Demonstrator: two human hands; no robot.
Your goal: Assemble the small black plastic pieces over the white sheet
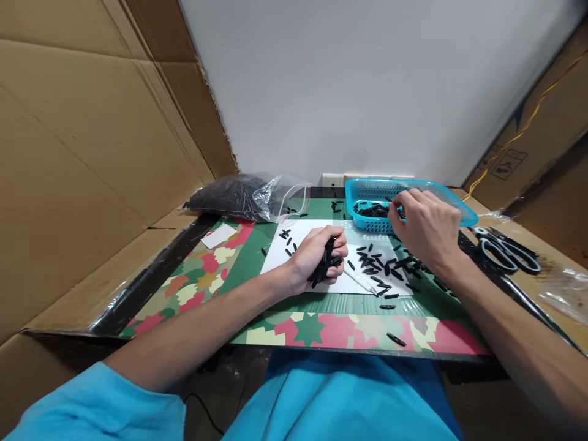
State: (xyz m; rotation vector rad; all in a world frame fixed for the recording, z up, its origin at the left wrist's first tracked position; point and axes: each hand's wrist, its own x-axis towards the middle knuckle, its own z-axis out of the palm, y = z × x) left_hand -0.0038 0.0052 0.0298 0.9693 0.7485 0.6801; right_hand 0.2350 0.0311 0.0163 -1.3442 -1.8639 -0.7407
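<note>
My left hand (319,260) is closed around a bunch of small black strips (324,263), held over the white sheet (303,229). Above the right part of the blue plastic basket (413,184), my right hand (425,223) has its fingers pinched together. A small dark strip seems to stick out at its fingertips. More black strips (373,211) lie in the basket, partly hidden by this hand. Loose strips (372,263) are scattered over the sheet and the green mat (312,303). White tweezers (361,280) lie on the sheet between my hands.
A clear zip bag (248,196) full of dark material rests at the back left. Scissors (498,254) lie to the right of the basket. Cardboard walls (92,122) stand at both sides, a white wall (358,92) behind. A small paper piece (219,236) lies at left.
</note>
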